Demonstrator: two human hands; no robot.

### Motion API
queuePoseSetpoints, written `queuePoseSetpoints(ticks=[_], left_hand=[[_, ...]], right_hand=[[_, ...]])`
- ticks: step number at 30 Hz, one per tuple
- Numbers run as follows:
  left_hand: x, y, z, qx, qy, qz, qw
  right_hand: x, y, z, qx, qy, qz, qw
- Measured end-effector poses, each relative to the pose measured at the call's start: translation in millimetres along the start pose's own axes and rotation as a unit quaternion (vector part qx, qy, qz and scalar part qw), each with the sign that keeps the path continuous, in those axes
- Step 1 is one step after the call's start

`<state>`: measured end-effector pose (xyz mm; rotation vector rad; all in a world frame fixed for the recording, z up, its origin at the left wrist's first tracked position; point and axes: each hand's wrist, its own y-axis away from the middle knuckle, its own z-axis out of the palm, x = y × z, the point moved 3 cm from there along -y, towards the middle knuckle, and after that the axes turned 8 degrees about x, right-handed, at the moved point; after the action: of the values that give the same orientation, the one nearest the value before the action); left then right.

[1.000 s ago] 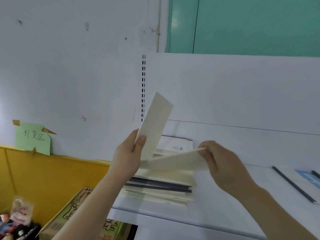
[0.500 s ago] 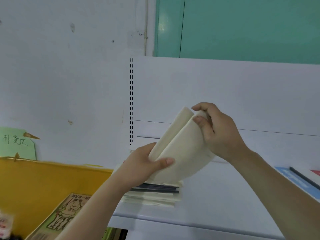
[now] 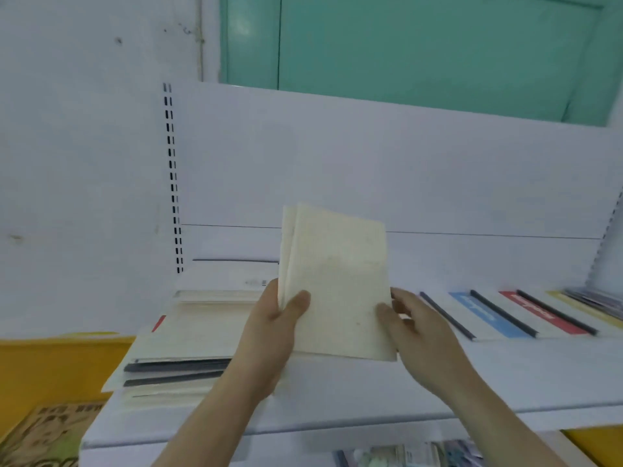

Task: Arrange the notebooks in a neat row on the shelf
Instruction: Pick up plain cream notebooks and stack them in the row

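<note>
A cream notebook [image 3: 337, 284] with a plain, slightly stained cover is held upright above the white shelf [image 3: 337, 392], its pages showing as a second layer along the left edge; to its left a loose stack of notebooks [image 3: 182, 345] lies flat on the shelf, cream covers mixed with dark grey spines and a red corner; to the right a row of notebooks [image 3: 505, 315] lies flat side by side, with dark spines and blue, red and yellow bands, reaching to the far right end.

The shelf has a white back panel [image 3: 371, 170] with a slotted upright [image 3: 172, 176] at its left; behind it stands a white wall and a teal door [image 3: 421, 48]; low on the left is a yellow surface [image 3: 50, 369] and a printed box [image 3: 43, 436].

The left hand [image 3: 269, 335] grips the notebook's lower left edge, thumb curled over the front cover; the right hand [image 3: 418, 332] holds the lower right edge, thumb on the cover and fingers behind.
</note>
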<state>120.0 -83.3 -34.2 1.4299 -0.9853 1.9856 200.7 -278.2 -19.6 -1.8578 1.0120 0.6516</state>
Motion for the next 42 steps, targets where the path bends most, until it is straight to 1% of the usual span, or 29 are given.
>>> queuePoseSetpoints(ticks=[2, 5, 6, 9, 12, 16, 19, 21, 25, 27, 29, 30, 31, 33, 35, 38, 40, 42], left_hand=[[-20.4, 2.3, 23.7, -0.012, 0.001, -0.026, 1.0], [-48.5, 7.2, 61.4, -0.037, -0.016, -0.078, 0.996], [-56.0, 6.7, 74.0, -0.047, -0.033, -0.084, 0.995], [-71.9, 2.4, 110.2, -0.06, -0.141, -0.063, 0.986], [-86.0, -7.8, 142.6, -0.045, -0.265, -0.011, 0.963], [-112.7, -35.9, 184.3, -0.005, -0.391, 0.043, 0.919], [-134.9, -56.9, 206.0, -0.005, -0.462, 0.046, 0.886], [-147.2, -68.0, 214.5, -0.013, -0.504, 0.035, 0.863], [-159.8, -81.5, 221.1, -0.018, -0.62, 0.039, 0.783], [-161.5, -85.1, 222.8, -0.017, -0.658, 0.056, 0.751], [-161.5, -85.8, 226.4, -0.027, -0.695, 0.09, 0.713], [-161.2, -84.9, 228.6, -0.039, -0.703, 0.1, 0.703], [-161.0, -83.5, 229.9, -0.054, -0.704, 0.102, 0.701], [-160.2, -80.6, 227.6, -0.083, -0.696, 0.085, 0.708], [-157.8, -78.7, 220.1, -0.127, -0.687, 0.065, 0.712], [-153.1, -77.2, 208.4, -0.207, -0.654, 0.028, 0.728], [-147.2, -78.8, 205.0, -0.226, -0.628, 0.022, 0.745], [-143.0, -79.5, 206.3, -0.239, -0.606, 0.027, 0.758]], right_hand=[[19.0, 10.0, -2.9, -0.013, 0.012, 0.02, 1.0], [41.2, 5.8, -22.4, 0.003, 0.058, 0.039, 0.998], [48.8, 1.0, -30.7, 0.003, 0.065, 0.037, 0.997], [73.7, -15.5, -53.3, -0.003, 0.085, 0.031, 0.996], [107.2, -37.2, -66.3, 0.005, 0.119, 0.019, 0.993], [155.1, -74.2, -72.6, 0.003, 0.165, -0.004, 0.986], [184.0, -101.0, -73.3, -0.01, 0.231, -0.064, 0.971], [202.1, -116.8, -69.8, -0.039, 0.282, -0.101, 0.953], [227.1, -137.8, -57.3, -0.104, 0.346, -0.134, 0.923], [233.4, -142.5, -53.5, -0.12, 0.363, -0.147, 0.912], [239.8, -144.4, -51.9, -0.125, 0.387, -0.163, 0.899], [242.7, -144.1, -52.0, -0.127, 0.398, -0.168, 0.893], [245.3, -143.6, -52.5, -0.13, 0.403, -0.171, 0.889], [247.6, -143.0, -53.6, -0.14, 0.404, -0.176, 0.886], [249.4, -144.4, -56.3, -0.162, 0.394, -0.184, 0.886], [252.8, -147.0, -64.7, -0.227, 0.368, -0.185, 0.883], [252.4, -149.0, -70.3, -0.256, 0.363, -0.178, 0.878], [250.1, -150.0, -73.7, -0.259, 0.357, -0.168, 0.882]])
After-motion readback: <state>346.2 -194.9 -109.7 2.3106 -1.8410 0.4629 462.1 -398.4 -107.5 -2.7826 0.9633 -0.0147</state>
